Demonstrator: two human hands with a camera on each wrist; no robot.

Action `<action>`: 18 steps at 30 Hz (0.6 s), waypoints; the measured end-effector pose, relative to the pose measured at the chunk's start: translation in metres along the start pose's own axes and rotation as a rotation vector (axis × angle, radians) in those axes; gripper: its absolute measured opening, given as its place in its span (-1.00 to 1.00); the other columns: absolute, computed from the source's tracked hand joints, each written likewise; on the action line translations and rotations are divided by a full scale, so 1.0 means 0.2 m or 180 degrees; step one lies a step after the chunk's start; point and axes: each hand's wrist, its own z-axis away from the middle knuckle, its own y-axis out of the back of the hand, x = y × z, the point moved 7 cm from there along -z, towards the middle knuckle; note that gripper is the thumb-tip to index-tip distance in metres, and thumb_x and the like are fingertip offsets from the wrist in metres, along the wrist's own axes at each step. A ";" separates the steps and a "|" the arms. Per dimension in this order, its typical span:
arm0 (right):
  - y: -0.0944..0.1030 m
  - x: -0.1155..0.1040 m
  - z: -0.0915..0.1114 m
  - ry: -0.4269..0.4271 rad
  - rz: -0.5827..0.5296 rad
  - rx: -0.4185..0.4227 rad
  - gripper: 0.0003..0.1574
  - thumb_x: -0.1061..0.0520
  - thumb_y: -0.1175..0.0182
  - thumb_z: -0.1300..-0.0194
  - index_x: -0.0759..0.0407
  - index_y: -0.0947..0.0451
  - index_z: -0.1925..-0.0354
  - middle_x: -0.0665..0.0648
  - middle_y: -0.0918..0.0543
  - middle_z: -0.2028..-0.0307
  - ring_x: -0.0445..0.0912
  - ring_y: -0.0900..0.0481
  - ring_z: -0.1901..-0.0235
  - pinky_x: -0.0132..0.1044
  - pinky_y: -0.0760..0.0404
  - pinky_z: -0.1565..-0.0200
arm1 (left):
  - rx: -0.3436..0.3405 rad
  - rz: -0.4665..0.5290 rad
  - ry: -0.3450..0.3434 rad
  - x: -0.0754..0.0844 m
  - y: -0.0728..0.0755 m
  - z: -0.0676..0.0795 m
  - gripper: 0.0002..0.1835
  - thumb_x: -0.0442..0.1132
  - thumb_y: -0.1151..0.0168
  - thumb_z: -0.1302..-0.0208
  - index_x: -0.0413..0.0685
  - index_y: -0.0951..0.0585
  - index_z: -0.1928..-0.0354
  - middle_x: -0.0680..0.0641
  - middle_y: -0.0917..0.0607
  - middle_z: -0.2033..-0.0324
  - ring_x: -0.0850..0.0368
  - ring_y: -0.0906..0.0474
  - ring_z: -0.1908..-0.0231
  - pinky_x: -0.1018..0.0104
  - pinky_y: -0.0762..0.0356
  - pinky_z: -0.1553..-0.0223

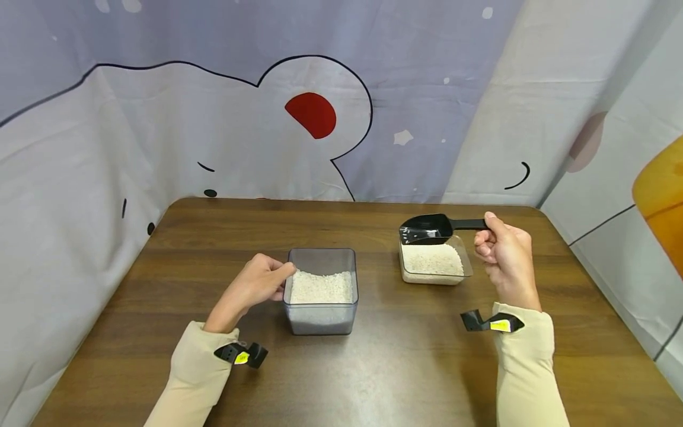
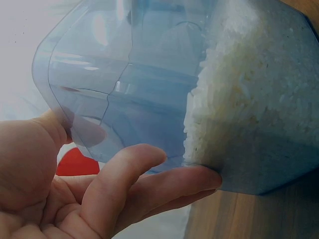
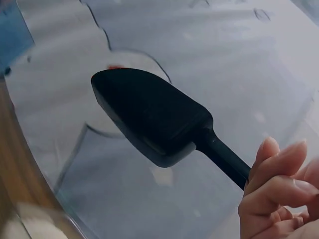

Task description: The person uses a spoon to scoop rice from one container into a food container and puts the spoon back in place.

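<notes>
A tall, see-through grey-blue bin (image 1: 322, 317) stands on the table, more than half full of white rice (image 2: 249, 84). My left hand (image 1: 261, 279) grips its left wall, thumb over the rim and fingers against the outside. Over a low clear tray (image 1: 433, 280) of rice, my right hand (image 1: 507, 255) holds a black scoop (image 3: 149, 114) by the handle, thumb on top. The scoop's bowl points left and overlaps the tray's back part in the head view. A few white specks show inside the bowl.
The brown wooden table (image 1: 395, 367) reaches back to a printed curtain (image 1: 416, 107) hanging right behind its far edge. More printed cloth (image 1: 613, 196) hangs along the right side.
</notes>
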 end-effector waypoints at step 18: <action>-0.58 0.24 0.25 0.0339 0.0978 -0.0745 -0.53 0.03 -0.03 -0.35 0.38 -0.41 0.54 0.05 -0.50 0.80 -0.25 -0.30 0.87 -0.51 -0.16 0.87 | 0.0010 -0.0032 -0.0062 0.00 0.01 0.00 -0.66 -0.14 -0.03 -0.17 -0.27 -0.62 0.51 -0.05 -0.53 0.58 0.21 -0.49 0.53 0.38 -0.62 0.42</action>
